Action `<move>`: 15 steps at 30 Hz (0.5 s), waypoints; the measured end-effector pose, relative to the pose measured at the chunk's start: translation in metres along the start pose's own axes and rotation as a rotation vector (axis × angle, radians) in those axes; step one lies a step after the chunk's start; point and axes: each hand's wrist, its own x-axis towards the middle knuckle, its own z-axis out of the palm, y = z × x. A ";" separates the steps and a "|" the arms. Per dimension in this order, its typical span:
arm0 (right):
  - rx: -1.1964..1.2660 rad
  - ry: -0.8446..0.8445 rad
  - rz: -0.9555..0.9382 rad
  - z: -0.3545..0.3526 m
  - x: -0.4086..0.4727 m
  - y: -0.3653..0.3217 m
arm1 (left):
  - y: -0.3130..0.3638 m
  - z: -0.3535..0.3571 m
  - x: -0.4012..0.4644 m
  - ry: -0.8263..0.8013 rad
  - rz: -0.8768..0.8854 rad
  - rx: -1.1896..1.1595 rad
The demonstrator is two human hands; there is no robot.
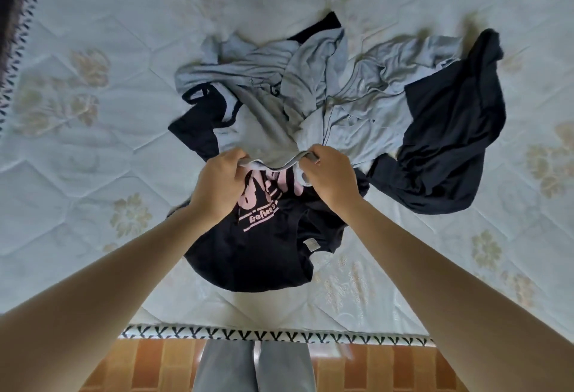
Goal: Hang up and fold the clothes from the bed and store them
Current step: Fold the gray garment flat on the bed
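Gripping grey garment (267,130) edge, left hand (219,186) and right hand (330,174)

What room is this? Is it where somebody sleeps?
Most likely a bedroom. A quilted mattress with flower patterns fills the view, a pile of clothes lies on it, and the left hand and right hand grip a grey garment. Orange floor tiles show below.

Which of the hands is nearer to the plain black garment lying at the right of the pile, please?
Right. The right hand grips grey cloth just left of the plain black garment; the left hand is farther left.
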 end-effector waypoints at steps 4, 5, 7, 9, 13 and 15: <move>-0.006 0.051 -0.034 -0.043 -0.029 -0.030 | 0.033 -0.051 -0.016 0.053 0.026 -0.068; 0.004 0.067 -0.047 -0.053 -0.038 -0.037 | 0.042 -0.064 -0.020 0.061 0.036 -0.086; 0.032 0.100 -0.071 -0.074 -0.056 -0.051 | 0.059 -0.090 -0.026 0.069 0.092 -0.106; 0.048 0.126 -0.089 -0.093 -0.076 -0.065 | 0.080 -0.116 -0.030 0.071 0.167 -0.104; 0.144 0.214 -0.145 -0.127 -0.118 -0.097 | 0.129 -0.169 -0.040 0.084 0.267 -0.132; 0.221 0.263 -0.177 -0.147 -0.138 -0.117 | 0.152 -0.193 -0.046 0.099 0.292 -0.154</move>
